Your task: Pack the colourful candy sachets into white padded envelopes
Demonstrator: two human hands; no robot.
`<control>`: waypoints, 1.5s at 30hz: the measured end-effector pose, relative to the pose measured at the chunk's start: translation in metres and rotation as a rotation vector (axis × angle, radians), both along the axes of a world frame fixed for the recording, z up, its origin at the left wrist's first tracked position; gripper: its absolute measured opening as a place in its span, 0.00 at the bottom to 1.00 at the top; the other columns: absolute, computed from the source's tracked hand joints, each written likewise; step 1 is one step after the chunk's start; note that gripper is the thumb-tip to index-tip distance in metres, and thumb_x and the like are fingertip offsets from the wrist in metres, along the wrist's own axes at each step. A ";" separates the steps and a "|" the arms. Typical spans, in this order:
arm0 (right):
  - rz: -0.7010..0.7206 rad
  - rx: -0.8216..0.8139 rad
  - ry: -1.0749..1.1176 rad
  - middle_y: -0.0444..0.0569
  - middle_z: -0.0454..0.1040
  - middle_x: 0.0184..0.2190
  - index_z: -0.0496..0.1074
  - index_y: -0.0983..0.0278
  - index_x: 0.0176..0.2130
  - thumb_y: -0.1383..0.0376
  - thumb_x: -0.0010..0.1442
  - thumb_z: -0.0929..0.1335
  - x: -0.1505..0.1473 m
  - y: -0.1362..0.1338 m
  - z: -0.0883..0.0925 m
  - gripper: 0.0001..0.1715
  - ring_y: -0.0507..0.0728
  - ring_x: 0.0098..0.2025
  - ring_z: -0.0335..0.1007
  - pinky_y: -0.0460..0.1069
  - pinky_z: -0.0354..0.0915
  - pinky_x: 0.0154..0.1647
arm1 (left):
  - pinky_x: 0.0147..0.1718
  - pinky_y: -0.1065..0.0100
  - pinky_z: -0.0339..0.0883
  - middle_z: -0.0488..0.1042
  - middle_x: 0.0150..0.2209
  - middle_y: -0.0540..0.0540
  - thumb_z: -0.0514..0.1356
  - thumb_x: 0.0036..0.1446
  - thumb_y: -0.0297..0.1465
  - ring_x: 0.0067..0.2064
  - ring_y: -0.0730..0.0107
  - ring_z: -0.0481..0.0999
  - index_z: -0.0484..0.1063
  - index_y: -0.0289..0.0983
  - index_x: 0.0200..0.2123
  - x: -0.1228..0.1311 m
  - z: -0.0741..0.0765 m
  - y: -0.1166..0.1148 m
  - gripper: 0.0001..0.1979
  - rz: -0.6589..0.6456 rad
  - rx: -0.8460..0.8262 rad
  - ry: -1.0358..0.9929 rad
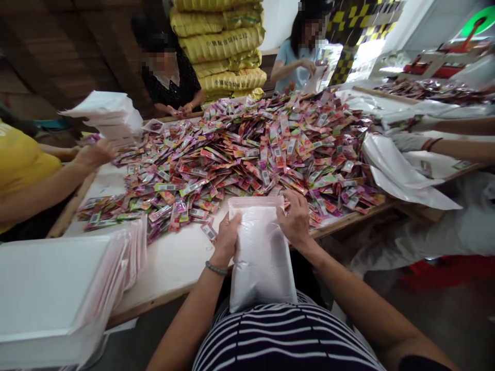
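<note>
Both hands (263, 229) gripping frosted plastic pouch (261, 257), glossy flat sachets (251, 149) heaped

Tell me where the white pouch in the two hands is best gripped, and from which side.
Grip the white pouch by both side edges near the top band, one hand from each side, as the left hand and right hand do. It looks flat and limp.

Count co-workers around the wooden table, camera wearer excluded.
4: yellow-shirted person, left; dark-topped person, far side; light-blue-shirted person, far side right; white-gloved arms, right edge, body out of frame. Others may be hidden.
</note>
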State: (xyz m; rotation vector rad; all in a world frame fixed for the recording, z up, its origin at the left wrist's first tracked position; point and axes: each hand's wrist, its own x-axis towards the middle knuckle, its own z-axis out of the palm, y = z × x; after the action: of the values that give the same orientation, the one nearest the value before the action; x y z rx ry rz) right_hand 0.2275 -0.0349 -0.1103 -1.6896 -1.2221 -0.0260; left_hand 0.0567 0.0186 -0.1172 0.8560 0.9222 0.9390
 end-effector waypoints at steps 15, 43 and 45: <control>0.237 0.279 0.797 0.46 0.75 0.30 0.66 0.60 0.36 0.55 0.59 0.62 0.058 0.015 0.019 0.12 0.55 0.30 0.72 0.52 0.68 0.36 | 0.42 0.65 0.70 0.80 0.40 0.44 0.67 0.47 0.42 0.41 0.62 0.78 0.72 0.36 0.50 0.019 0.014 0.005 0.27 -0.130 0.066 0.044; 0.553 -0.195 0.153 0.50 0.81 0.35 0.79 0.62 0.32 0.67 0.51 0.70 0.051 0.014 -0.052 0.07 0.58 0.39 0.76 0.53 0.68 0.44 | 0.43 0.64 0.72 0.82 0.38 0.47 0.65 0.49 0.30 0.40 0.64 0.79 0.79 0.39 0.37 -0.026 -0.027 0.036 0.10 -0.220 0.695 0.754; 0.579 -0.137 -0.122 0.51 0.80 0.39 0.79 0.61 0.39 0.70 0.55 0.67 0.058 0.003 -0.042 0.13 0.58 0.43 0.75 0.54 0.67 0.47 | 0.49 0.61 0.71 0.80 0.46 0.44 0.61 0.54 0.27 0.47 0.62 0.78 0.78 0.39 0.43 -0.034 -0.021 0.032 0.13 -0.287 0.984 0.837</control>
State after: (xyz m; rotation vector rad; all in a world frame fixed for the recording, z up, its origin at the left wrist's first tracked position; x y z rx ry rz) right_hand 0.2857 -0.0323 -0.1527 -1.4050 -1.7993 0.3163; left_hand 0.0224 0.0509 -0.1381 2.2744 0.9614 0.7497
